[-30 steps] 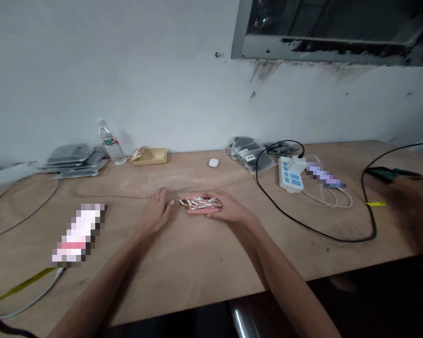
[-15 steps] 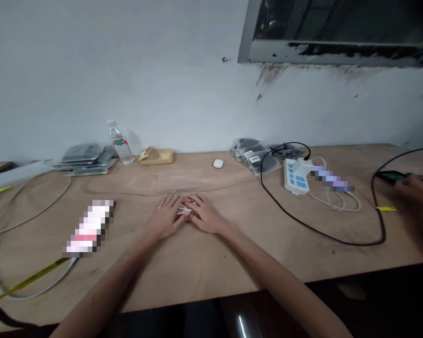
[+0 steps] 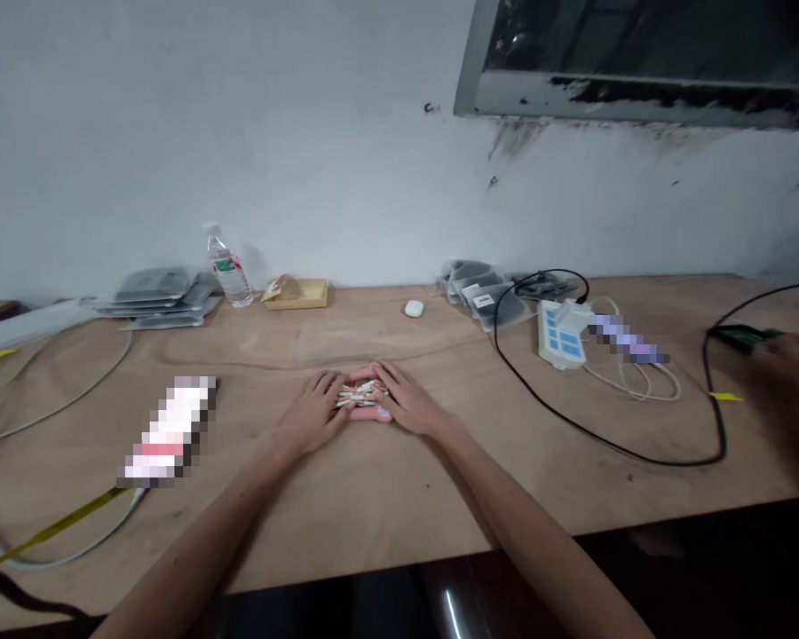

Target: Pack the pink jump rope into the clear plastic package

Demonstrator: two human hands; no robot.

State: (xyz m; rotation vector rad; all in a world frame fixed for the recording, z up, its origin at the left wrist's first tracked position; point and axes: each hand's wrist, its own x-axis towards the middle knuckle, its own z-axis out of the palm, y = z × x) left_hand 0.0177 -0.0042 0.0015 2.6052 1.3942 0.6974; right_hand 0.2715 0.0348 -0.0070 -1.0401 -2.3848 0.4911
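On the table in front of me is a small pink tray-like object [image 3: 367, 414] holding a heap of short white and reddish-brown sticks [image 3: 363, 389], too small to name. My left hand [image 3: 314, 410] curls round its left end, fingers at the far side and thumb at the near side. Round the right end closes my right hand [image 3: 409, 401], its thumb reaching toward the sticks. Both palms hide the ends of the pink object, so its full outline does not show.
A phone [image 3: 170, 430] on a cable lies left. Along the wall stand a water bottle [image 3: 229, 271], a cardboard box [image 3: 297, 295], a white case [image 3: 414, 308] and grey packets [image 3: 486, 297]. Right are a power strip [image 3: 560, 335], a black cable [image 3: 592, 444] and another person's hand [image 3: 792, 364].
My right hand has shifted right, away from my left, uncovering more of the pink object and its sticks. At the far right the other person's hand has moved slightly.
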